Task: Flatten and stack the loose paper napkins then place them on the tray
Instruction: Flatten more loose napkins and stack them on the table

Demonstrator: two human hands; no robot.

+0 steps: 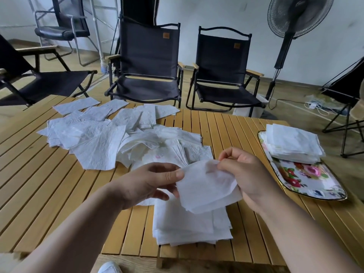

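Observation:
Both hands hold one white paper napkin (204,186) above the table: my left hand (149,182) pinches its left edge and my right hand (248,174) pinches its top right corner. Directly below it lies a flattened stack of napkins (189,227) near the table's front edge. A wide heap of loose napkins (102,133) spreads over the table's far left and middle. On the right, a floral tray (307,178) with a gold rim carries another napkin stack (291,142) at its far end.
The slatted wooden table (39,184) fills the foreground. Two black folding chairs (149,62) stand behind it, another chair at the left, and a standing fan (295,22) at the back right. Cables lie on the floor to the right.

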